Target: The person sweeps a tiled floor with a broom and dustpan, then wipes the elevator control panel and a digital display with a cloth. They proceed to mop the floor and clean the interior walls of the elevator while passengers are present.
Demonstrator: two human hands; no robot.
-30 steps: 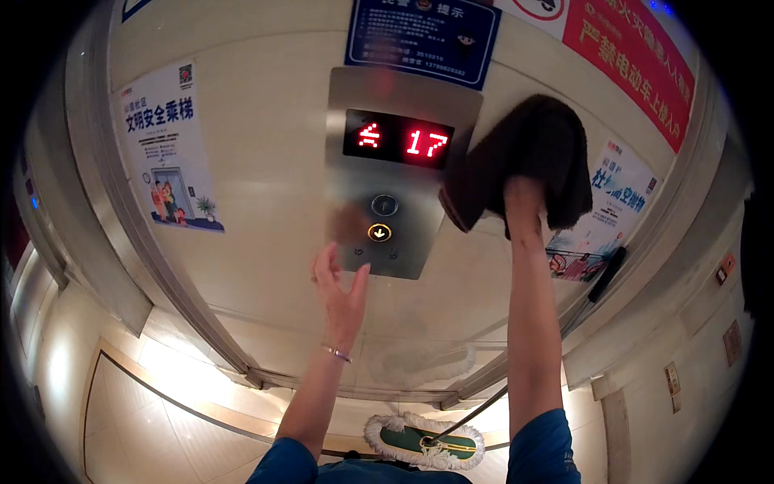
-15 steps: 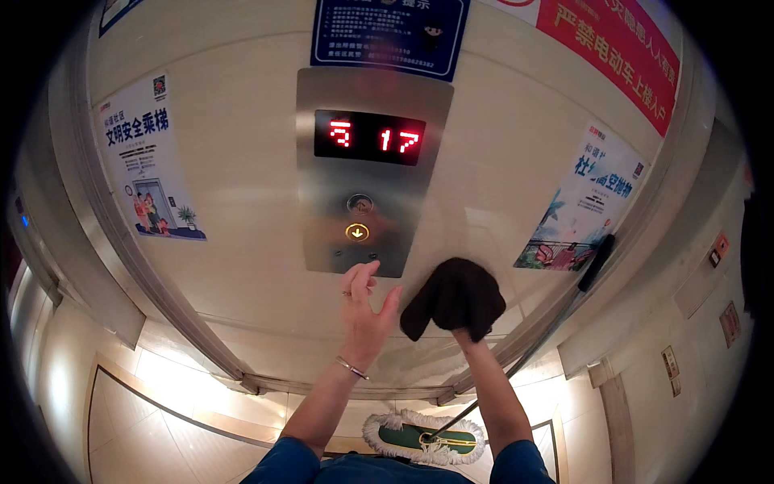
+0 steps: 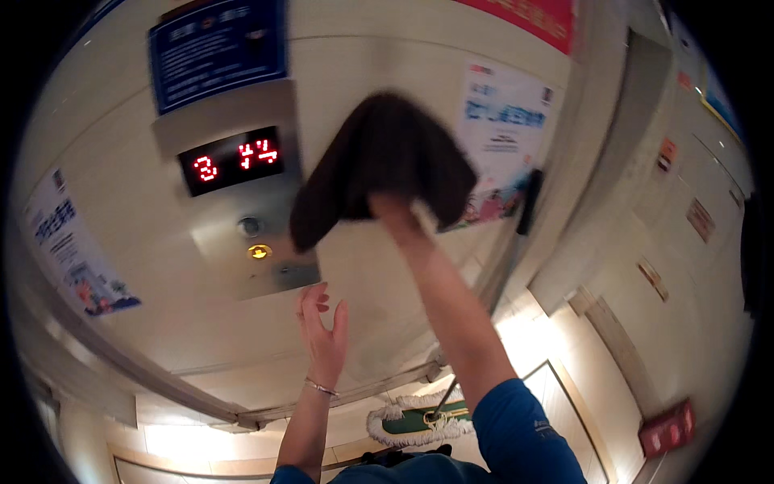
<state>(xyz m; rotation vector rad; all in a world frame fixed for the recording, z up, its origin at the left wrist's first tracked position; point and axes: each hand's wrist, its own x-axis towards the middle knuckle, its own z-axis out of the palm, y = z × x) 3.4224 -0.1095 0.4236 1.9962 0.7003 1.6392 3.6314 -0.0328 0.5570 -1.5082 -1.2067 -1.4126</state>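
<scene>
A dark brown cloth (image 3: pixel 383 149) drapes over my right hand (image 3: pixel 393 208), which is raised against or close to the pale tiled wall. The cloth hides my right fingers; only the wrist end shows. Left of it is a steel elevator call panel (image 3: pixel 218 230) with a red lit display (image 3: pixel 230 160) and a glowing yellow down button (image 3: pixel 260 252). Just below the panel's lower edge hovers my left hand (image 3: pixel 324 339), holding nothing, its fingers loosely bent and the thumb apart.
A flat mop (image 3: pixel 395 421) with a white fringe lies on the floor by my body, its black-gripped handle (image 3: pixel 530 202) leaning up to the right. Posters (image 3: pixel 504 129) and a blue sign (image 3: pixel 218 52) are on the wall. A red box-like object (image 3: pixel 667 427) sits lower right.
My right hand has swept the cloth upward along the wall, away from low beside the panel. The view has turned right and tilted. The display digits differ; my left hand remains below the panel.
</scene>
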